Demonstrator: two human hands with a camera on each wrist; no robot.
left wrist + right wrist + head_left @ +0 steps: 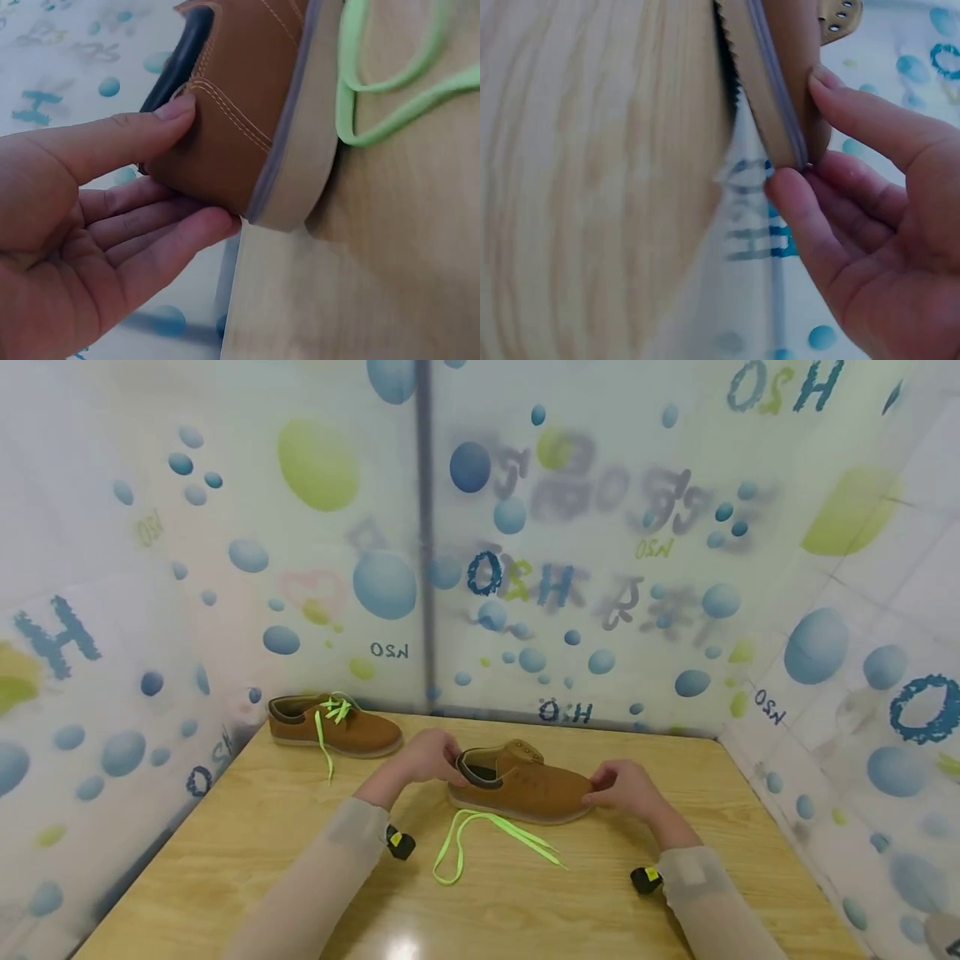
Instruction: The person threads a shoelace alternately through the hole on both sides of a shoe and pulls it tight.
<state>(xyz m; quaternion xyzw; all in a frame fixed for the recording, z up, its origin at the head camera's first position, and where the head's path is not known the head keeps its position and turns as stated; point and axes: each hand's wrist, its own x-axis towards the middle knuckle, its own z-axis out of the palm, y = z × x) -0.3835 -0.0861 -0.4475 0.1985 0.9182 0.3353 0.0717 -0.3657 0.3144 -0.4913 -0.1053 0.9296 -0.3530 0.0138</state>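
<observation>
A brown lace-up shoe point(551, 787) without a lace points its toe to the right in the middle of the table. My left hand point(429, 758) grips its heel, the thumb on the side by the dark collar point(178, 56) and the fingers round the back. At the other end, the toe is pinched between the thumb and fingers of my right hand point(628, 789). In the right wrist view the pale sole point(769, 97) is tilted, with its ridged edge showing. A neon green shoelace point(480, 815) lies loose and looped in front of the shoe.
A second brown shoe point(363, 732), with a green lace in it and one end trailing down, stands at the back left of the wooden table point(510, 893). Walls printed with bubbles point(382, 585) enclose the back and sides.
</observation>
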